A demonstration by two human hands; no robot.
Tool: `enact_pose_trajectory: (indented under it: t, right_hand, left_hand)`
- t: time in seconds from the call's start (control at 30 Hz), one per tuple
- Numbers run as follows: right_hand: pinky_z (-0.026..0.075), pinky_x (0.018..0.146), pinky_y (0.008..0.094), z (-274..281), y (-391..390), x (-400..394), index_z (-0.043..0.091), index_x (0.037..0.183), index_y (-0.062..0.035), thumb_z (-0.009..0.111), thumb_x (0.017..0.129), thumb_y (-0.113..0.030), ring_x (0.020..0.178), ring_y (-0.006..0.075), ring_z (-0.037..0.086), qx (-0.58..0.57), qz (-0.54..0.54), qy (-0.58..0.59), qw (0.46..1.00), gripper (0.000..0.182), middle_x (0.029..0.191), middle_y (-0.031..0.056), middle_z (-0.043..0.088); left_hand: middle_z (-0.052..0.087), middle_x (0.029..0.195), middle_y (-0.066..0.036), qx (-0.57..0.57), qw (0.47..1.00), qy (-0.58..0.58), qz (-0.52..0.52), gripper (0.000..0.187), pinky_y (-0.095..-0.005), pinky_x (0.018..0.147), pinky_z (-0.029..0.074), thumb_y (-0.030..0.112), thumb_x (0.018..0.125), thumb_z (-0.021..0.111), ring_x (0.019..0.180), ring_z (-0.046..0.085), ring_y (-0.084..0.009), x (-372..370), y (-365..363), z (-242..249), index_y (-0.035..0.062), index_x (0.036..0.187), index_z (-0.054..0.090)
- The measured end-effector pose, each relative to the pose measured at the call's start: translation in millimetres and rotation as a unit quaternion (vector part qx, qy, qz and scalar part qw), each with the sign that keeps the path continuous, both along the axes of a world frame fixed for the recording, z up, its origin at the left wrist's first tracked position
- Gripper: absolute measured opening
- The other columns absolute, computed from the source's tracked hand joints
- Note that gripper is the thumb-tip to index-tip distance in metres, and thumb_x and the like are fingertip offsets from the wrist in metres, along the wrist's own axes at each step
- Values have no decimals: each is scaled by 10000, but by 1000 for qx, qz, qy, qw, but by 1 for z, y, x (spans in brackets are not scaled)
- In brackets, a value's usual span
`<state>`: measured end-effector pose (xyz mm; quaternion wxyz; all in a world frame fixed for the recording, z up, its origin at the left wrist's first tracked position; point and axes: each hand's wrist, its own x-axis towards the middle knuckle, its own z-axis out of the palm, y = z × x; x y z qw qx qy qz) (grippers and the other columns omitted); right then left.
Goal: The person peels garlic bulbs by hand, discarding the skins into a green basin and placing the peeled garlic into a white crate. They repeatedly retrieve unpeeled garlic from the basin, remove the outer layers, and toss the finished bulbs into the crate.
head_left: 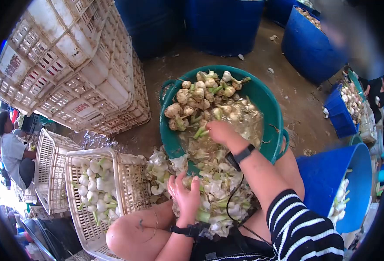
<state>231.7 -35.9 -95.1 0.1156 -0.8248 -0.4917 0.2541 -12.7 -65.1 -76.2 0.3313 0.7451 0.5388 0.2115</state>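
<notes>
My right hand [220, 132] reaches into a green plastic tub [272, 104], its fingers closed at a green garlic stem [200, 133]; the bulb end is not clear. Unpeeled garlic bulbs [196, 96] with short stems are heaped at the tub's far left side, beside murky water [244, 124] and floating skins. Palm up, my left hand [186, 195] has its fingers apart with nothing in them. Below and right of it, loose garlic skins [222, 185] are piled over my lap and the tub's near edge.
A white basket [76, 209] of peeled garlic bulbs [97, 185] stands at left. Stacked white crates [83, 65] rise behind it. Blue barrels [224, 26] line the back, and a blue container [331, 174] stands at right. A person [13, 148] sits far left.
</notes>
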Motion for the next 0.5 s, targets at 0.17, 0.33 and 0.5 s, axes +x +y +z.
enact_pose_trajectory:
  t: [0.17,0.33,0.5]
  right_hand:
    - [448,802,399,-143,19,17,416,1227,-91,527,788,-148,961,332,563,-58,-14,-138,989,456,1016,200,592]
    - [416,863,396,-139,20,9,373,1262,-16,556,790,-147,1052,324,510,-238,25,-32,970,522,1139,222,522]
    - [443,685,233,-2,5,-59,419,1184,-43,607,755,-24,777,82,499,360,-286,319,829,469,906,24,546]
  left_hand:
    - [458,1168,-190,-143,973,-160,81,346,-402,983,276,176,762,641,1151,379,-323,11,11,-5,29,1054,527]
    - [475,1032,-68,-185,959,-197,79,319,-247,784,393,101,818,582,901,477,-121,30,26,-5,10,1109,487]
    - [473,1126,-101,-212,940,-268,19,419,-254,741,432,303,942,391,908,520,-127,51,33,-8,45,1268,336]
